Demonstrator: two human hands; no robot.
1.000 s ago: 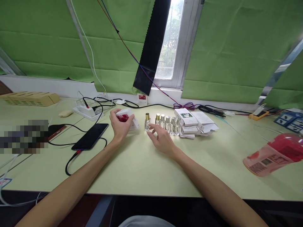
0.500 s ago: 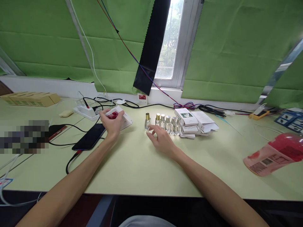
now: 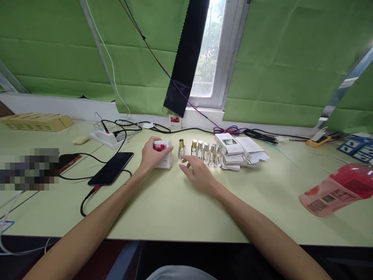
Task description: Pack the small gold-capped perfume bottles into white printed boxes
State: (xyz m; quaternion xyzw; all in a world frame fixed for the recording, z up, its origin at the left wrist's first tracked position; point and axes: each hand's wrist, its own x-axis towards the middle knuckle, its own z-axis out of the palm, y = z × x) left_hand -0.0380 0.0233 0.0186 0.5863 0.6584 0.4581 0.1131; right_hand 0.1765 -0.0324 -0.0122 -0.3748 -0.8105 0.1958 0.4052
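Observation:
A small white box [image 3: 166,160] with a red flower picture stands on the table, and my left hand [image 3: 150,154] is closed round it. Just to its right is an upright small glass bottle [image 3: 181,148] with a gold cap. My right hand [image 3: 198,174] rests on the table with thumb and fingers apart, its fingertips in front of that bottle's base; I cannot tell whether they touch it. Behind this hand runs a row of several similar glass bottles [image 3: 206,151], one gold-capped and the others silver-capped, their lower parts partly hidden.
White cartons [image 3: 231,146] and leaflets [image 3: 253,149] are piled right of the bottles. A phone [image 3: 111,169] with a cable lies at left, near a power strip [image 3: 106,137]. A pink-red container [image 3: 335,190] lies at right. A small picture box [image 3: 175,121] leans by the window.
My left hand has brought the white box rightward, next to the gold-capped bottle, and turned it from tilted to upright. My right hand has barely moved.

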